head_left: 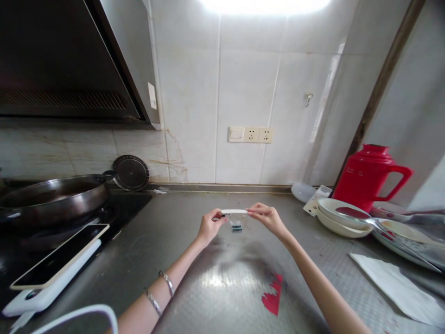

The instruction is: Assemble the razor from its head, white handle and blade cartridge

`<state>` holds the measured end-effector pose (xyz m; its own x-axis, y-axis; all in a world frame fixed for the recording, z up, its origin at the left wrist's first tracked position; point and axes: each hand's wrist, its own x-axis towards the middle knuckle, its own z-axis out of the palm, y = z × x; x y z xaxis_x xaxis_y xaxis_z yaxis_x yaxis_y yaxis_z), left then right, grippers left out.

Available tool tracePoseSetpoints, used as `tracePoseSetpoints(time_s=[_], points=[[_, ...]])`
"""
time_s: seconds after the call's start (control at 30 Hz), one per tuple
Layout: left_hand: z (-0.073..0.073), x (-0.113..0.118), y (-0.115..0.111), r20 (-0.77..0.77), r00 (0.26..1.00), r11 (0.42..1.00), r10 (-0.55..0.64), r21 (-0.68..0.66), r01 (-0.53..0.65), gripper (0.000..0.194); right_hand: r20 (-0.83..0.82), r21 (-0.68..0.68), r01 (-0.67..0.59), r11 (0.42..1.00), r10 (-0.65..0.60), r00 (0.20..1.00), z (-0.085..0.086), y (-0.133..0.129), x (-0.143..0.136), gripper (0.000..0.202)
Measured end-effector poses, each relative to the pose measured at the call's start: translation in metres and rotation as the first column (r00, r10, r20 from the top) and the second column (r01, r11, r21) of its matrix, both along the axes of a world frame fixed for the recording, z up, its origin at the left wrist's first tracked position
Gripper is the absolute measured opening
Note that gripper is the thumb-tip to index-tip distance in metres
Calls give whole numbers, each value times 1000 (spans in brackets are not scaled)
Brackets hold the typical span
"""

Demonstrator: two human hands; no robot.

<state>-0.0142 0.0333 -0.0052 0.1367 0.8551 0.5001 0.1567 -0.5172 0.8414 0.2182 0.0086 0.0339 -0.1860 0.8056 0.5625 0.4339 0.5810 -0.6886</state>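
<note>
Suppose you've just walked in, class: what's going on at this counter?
A person holds a slim white strip by its ends, left hand at one end and right hand at the other, over the counter. A red scrap lies nearer the person. A pan sits on the stove to the left; a red flask stands to the right.

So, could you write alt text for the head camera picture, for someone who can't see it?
A person's left hand and right hand hold a slim white object by its ends over a metal counter. A pan and a phone are at the left; a red jug and stacked bowls stand at the right.
</note>
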Motion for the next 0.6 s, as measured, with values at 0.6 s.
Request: tracePoseSetpoints(time_s=[0.6], points=[[2, 1, -1, 25, 1000, 1000, 4, -13, -4, 18, -66, -7, 31, 999, -31, 997, -1, -1, 5, 30]])
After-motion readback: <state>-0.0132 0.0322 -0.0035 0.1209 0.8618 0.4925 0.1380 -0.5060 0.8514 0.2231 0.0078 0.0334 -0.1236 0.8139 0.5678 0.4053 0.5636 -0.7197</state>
